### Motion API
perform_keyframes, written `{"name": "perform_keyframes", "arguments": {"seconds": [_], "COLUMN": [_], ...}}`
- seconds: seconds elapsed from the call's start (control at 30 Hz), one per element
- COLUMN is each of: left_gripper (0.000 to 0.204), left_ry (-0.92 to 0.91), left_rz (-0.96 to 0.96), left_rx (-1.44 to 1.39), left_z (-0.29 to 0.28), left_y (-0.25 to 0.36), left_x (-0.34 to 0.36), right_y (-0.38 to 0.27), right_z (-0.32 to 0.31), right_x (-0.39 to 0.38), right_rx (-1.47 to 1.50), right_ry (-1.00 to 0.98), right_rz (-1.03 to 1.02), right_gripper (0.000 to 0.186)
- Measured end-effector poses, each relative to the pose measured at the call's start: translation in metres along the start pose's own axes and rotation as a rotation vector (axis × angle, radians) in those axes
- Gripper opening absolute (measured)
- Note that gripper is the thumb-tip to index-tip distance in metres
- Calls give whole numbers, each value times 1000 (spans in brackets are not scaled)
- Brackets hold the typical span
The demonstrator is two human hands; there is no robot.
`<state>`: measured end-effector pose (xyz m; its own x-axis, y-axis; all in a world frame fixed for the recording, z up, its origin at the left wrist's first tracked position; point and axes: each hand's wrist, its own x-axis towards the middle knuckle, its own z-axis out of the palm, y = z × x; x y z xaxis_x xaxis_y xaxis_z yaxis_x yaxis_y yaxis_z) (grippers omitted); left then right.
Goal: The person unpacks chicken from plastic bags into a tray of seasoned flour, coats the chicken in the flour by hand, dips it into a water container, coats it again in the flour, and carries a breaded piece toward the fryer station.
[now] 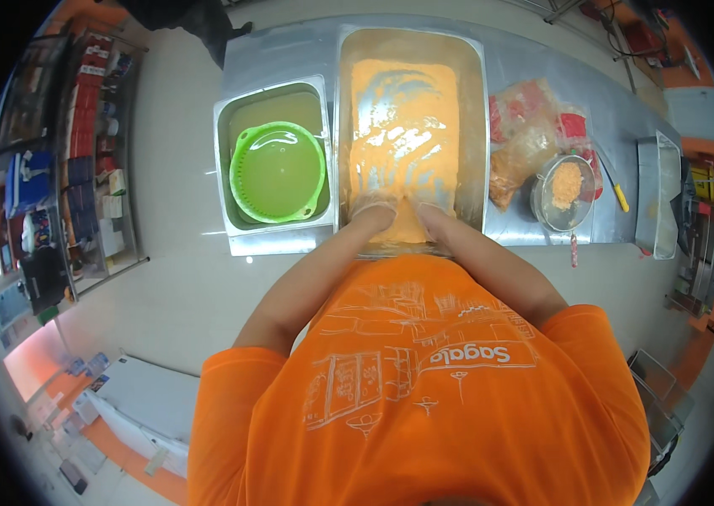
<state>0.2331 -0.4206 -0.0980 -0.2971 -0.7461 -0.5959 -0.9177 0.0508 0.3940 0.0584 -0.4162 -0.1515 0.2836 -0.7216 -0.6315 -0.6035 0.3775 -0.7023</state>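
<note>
A deep rectangular metal tray stands lengthwise before me on the steel table. Wet orange batter coats its bottom, smeared in curved streaks with bare metal showing through at the far part. At the tray's near end, my left hand and my right hand are down in the batter, close together. Both look covered in something pale, perhaps thin gloves or the batter itself. Their fingers are hidden, so whether they grip anything does not show.
Left of the tray, a green colander sits in a smaller metal pan of cloudy liquid. To the right lie plastic bags, a sieve with orange crumbs, a yellow-handled knife and a narrow metal tray. A person's dark-clothed leg shows beyond the table.
</note>
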Motion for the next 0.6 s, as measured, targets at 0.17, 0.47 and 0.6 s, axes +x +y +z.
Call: {"name": "perform_keyframes", "arguments": {"seconds": [0.17, 0.47, 0.6], "left_gripper": [34, 29, 24], "left_ry": [35, 359, 322], "left_rz": [-38, 5, -36], "left_rx": [-109, 92, 52], "left_z": [27, 21, 20], "left_y": [-18, -3, -17], "left_x": [18, 35, 27], "right_y": [3, 15, -102], "right_z": [44, -28, -74], "right_x": [47, 52, -14], "right_rx": [683, -464, -506], "right_ry": [187, 260, 203], "right_rz": [196, -51, 55], "right_gripper": [43, 55, 49]}}
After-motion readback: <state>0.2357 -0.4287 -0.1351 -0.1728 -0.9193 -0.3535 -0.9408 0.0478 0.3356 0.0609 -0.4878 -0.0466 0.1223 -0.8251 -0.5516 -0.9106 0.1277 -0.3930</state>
